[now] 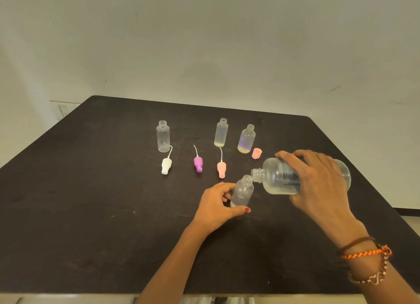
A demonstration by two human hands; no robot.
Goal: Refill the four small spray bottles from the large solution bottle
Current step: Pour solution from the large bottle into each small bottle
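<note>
Fingers and thumb of the right hand (pixel 318 181) wrap the large clear plastic solution bottle (pixel 302 176), tipped almost level with its open neck touching the mouth of a small frosted spray bottle (pixel 242 193). The left hand (pixel 216 207) pinches that small bottle between thumb and fingers near its base, holding it slightly tilted on the dark, matte tabletop (pixel 91 201). Braided orange and brown bracelets (pixel 366 253) circle the right wrist. A plain pale wall (pixel 204 42) stands behind the table's far edge.

Dark print runs down the large bottle's label, too blurred to read. A shallow pool of clear liquid lies along its lower side, and a little liquid sits in the held bottle.

Farther off stand three uncapped small bottles: a clear one (pixel 163 136) at left, seemingly empty; a frosted one (pixel 221 133) with a thin yellowish layer; and a rounder purple-tinted one (pixel 246 139) with yellowish liquid at the bottom. Nearer lie three spray heads with dip tubes, white (pixel 166 165), purple (pixel 198 164) and pink (pixel 221 169). A pink cap (pixel 256 153) rests just right of the tinted bottle.
</note>
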